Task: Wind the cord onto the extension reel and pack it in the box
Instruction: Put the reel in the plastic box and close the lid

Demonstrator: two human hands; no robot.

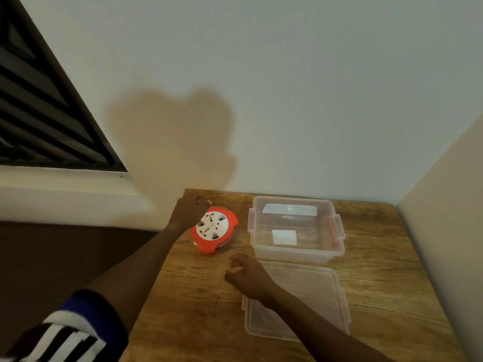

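A wooden desk [198,304] is filling the lower middle of the view, its far edge sitting against a pale wall and its right edge running along a second wall. Its left edge is dropping off to a dark floor.

An orange extension reel [214,229] with a white socket face is lying flat near the far left corner of the desk. The left hand [188,210] is resting at the reel's far left rim, fingers curled in; whether they are gripping the rim cannot be told. No loose cord is showing.

Just right of the reel, with a narrow strip of bare wood between them, a clear plastic box [296,253] is standing open, a small white block [284,236] inside it. The box's clear lid [311,304] is lying flat on the desk directly in front of the box.

The right hand [247,274] is hovering over the lid's near-left corner, fingers loosely curled and holding nothing visible.

Bare wood is lying open in front of the reel.
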